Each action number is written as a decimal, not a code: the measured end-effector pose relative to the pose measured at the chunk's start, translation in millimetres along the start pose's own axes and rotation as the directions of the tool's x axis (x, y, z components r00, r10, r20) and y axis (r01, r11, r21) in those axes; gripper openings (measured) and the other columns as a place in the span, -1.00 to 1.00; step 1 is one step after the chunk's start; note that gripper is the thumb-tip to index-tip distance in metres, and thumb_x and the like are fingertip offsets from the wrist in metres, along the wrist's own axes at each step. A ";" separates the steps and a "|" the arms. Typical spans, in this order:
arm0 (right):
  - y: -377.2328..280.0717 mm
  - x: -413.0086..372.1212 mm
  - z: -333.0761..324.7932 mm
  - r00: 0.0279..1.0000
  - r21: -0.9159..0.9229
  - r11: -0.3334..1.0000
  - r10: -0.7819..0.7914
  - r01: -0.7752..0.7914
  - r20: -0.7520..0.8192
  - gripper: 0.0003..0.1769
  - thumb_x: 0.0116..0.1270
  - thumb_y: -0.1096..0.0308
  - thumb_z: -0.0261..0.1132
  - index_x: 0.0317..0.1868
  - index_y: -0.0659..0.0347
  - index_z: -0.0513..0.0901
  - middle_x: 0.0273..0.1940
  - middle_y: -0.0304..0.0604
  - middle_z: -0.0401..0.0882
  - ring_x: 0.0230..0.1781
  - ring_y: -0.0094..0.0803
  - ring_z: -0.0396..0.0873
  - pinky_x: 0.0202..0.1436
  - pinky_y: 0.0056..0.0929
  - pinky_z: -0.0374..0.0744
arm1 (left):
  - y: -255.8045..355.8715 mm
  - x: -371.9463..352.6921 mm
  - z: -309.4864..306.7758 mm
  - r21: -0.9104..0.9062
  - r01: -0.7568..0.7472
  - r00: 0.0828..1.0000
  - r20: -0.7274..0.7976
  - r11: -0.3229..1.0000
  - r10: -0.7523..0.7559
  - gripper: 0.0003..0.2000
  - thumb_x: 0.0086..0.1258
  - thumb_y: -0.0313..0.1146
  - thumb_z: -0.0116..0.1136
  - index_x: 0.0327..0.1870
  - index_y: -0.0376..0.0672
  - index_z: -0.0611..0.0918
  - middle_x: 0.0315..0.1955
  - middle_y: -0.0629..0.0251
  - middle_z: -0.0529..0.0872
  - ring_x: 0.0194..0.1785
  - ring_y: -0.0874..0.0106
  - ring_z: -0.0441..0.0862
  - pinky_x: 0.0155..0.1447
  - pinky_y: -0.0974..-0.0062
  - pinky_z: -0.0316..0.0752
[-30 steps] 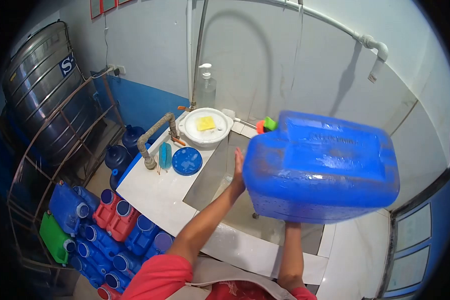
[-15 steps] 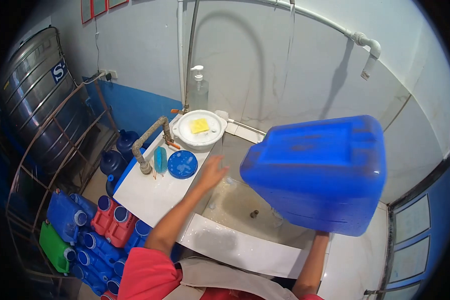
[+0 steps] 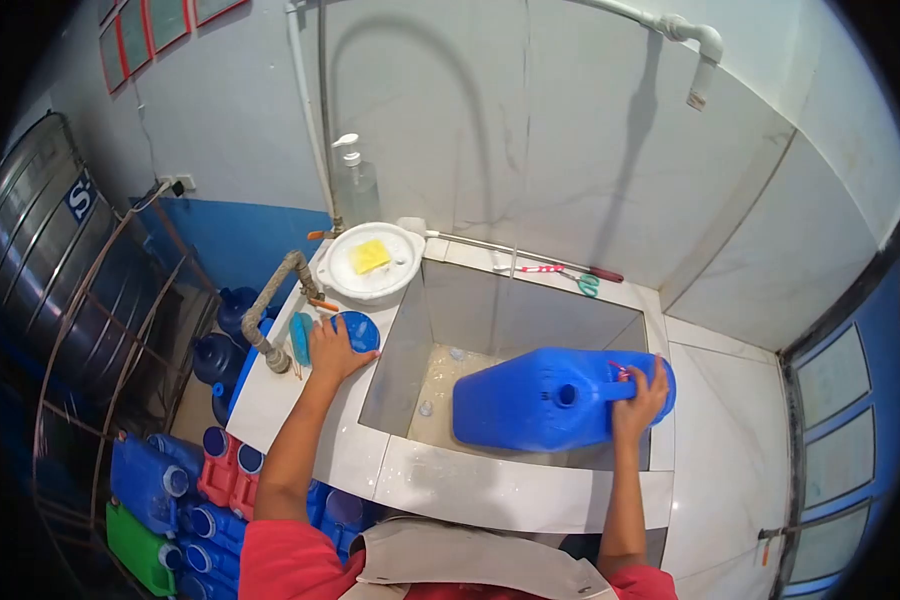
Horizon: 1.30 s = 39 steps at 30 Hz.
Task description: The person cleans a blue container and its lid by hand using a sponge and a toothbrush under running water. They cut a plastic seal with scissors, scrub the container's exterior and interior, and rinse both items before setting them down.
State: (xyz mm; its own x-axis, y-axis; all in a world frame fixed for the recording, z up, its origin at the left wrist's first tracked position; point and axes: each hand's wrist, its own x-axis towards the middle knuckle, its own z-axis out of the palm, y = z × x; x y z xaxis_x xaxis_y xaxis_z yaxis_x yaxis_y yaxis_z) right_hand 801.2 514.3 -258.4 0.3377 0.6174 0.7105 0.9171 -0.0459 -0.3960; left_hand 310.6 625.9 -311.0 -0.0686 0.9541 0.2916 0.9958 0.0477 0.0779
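A big blue jerrycan [image 3: 515, 400] rests tilted in the sink, with its small open spout facing up toward me. My right hand [image 3: 642, 402] is closed around its handle at the right end. On the left counter, my left hand [image 3: 332, 352] grips the round blue lid [image 3: 358, 332], fingers over its near left side and thumb at its right edge. Just left of that hand lies a turquoise scrubber [image 3: 301, 340]. Behind it is a white basin [image 3: 355, 292] of suds with a yellow sponge [image 3: 369, 257] on top.
The tiled sink [image 3: 390, 390] has a wet floor. A curved pipe tap [image 3: 270, 310] rises at the counter's left. Green-handled scissors [image 3: 588, 286] and a long rod lie on the back ledge. A pump bottle [image 3: 355, 190] stands behind the basin. Several jerrycans [image 3: 150, 480] crowd the lower left floor.
The jerrycan has come down from above the sink into it and turned so its spout shows. My left hand has moved left onto the lid. My view has shifted right.
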 end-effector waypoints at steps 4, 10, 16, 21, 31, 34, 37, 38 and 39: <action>-3.1 -36.4 17.4 0.995 -0.263 0.964 0.059 -0.036 0.080 -0.73 0.05 0.41 0.27 -0.17 0.09 0.63 0.33 -0.15 0.26 0.33 0.06 0.16 0.35 0.19 0.05 | 1.3 10.9 12.8 0.085 0.068 0.993 0.091 0.994 -0.075 0.12 -0.21 0.40 0.25 0.35 -0.24 0.23 0.10 -0.26 0.36 0.11 -0.12 0.37 0.22 0.08 0.21; 13.6 -69.8 -15.1 0.884 -0.252 0.962 0.207 -0.105 0.420 -0.36 -0.03 0.43 0.30 0.18 0.12 0.46 0.42 0.04 0.01 0.41 0.15 -0.03 0.40 0.21 -0.05 | 2.4 10.9 0.5 -0.063 0.031 0.986 0.163 0.998 -0.020 0.05 -0.20 0.26 0.33 0.36 -0.14 0.23 0.06 -0.19 0.36 0.09 -0.08 0.35 0.18 0.08 0.24; 8.3 13.2 -44.0 0.567 -0.174 0.984 0.158 -0.028 0.808 -0.40 0.06 0.40 0.21 0.20 0.30 0.42 0.34 0.18 0.16 0.35 0.11 0.14 0.37 -0.09 0.18 | 2.5 -16.7 -42.0 -0.346 0.001 0.997 0.077 0.938 0.027 0.03 -0.18 -0.03 0.46 0.38 -0.16 0.15 0.18 -0.19 0.27 0.26 -0.06 0.25 0.33 0.10 0.15; -72.9 125.3 63.6 0.547 0.326 0.888 -0.105 -0.324 0.830 -0.62 0.22 0.32 0.09 -0.05 0.43 0.56 -0.32 0.09 0.64 -0.33 -0.17 0.64 -0.07 -0.31 0.55 | 48.4 3.6 -54.8 -0.976 0.211 0.972 0.216 0.057 0.093 -0.06 0.10 0.24 0.19 0.42 -0.08 0.07 0.23 0.06 0.29 0.26 0.14 0.31 0.26 0.20 0.31; -165.2 189.9 210.3 0.321 0.232 0.704 -0.005 -0.672 0.947 -0.83 0.21 0.58 0.06 -0.26 0.56 0.51 -0.40 0.13 0.59 -0.47 -0.18 0.68 -0.41 -0.45 0.70 | 178.2 112.1 185.0 -0.093 0.614 0.712 0.494 -0.784 0.499 -0.58 0.33 0.00 0.13 -0.05 -0.20 0.50 -0.27 0.17 0.60 -0.34 0.30 0.60 -0.30 0.34 0.62; -171.3 189.3 205.7 0.320 0.261 0.627 -0.020 -0.734 0.947 -0.83 0.22 0.59 0.04 -0.26 0.54 0.51 -0.42 0.14 0.60 -0.48 -0.17 0.67 -0.43 -0.46 0.70 | 217.9 114.1 145.0 -0.370 0.729 0.548 0.820 -0.576 0.167 -0.73 0.24 -0.28 0.30 -0.13 -0.22 0.59 -0.33 0.24 0.67 -0.35 0.33 0.64 -0.27 0.35 0.61; -172.6 191.4 203.3 0.215 0.180 0.591 -0.012 -0.786 0.977 -0.82 0.22 0.60 0.01 -0.28 0.53 0.52 -0.41 0.13 0.60 -0.50 -0.17 0.67 -0.45 -0.43 0.70 | 233.1 138.7 171.5 -0.586 0.755 0.639 0.759 -0.294 0.127 -0.75 0.25 -0.35 0.25 -0.10 -0.24 0.59 -0.33 0.22 0.68 -0.34 0.34 0.65 -0.25 0.31 0.63; -172.7 191.1 202.1 0.203 0.170 0.596 -0.012 -0.785 0.979 -0.82 0.22 0.60 -0.01 -0.30 0.53 0.52 -0.41 0.13 0.60 -0.51 -0.17 0.66 -0.45 -0.42 0.70 | 236.2 143.5 162.8 -0.583 0.760 0.634 0.762 -0.286 0.131 -0.75 0.25 -0.35 0.25 -0.10 -0.24 0.59 -0.33 0.22 0.68 -0.34 0.34 0.65 -0.25 0.31 0.63; -171.0 191.6 201.6 0.192 0.161 0.602 -0.012 -0.782 0.981 -0.81 0.22 0.60 -0.02 -0.32 0.53 0.53 -0.41 0.13 0.61 -0.52 -0.18 0.66 -0.45 -0.41 0.70 | 239.2 147.9 144.8 -0.615 0.749 0.660 0.725 -0.246 0.199 -0.77 0.27 -0.36 0.20 -0.11 -0.27 0.58 -0.33 0.21 0.67 -0.35 0.33 0.66 -0.25 0.27 0.63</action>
State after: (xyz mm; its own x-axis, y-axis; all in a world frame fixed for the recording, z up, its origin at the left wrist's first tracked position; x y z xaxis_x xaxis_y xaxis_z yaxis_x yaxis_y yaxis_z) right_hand 666.3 798.7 -171.8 -0.1544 0.8898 -0.4295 0.2541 -0.3843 -0.8875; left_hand 547.4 821.2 -387.2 0.1965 0.8533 -0.4830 -0.3336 0.5213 0.7855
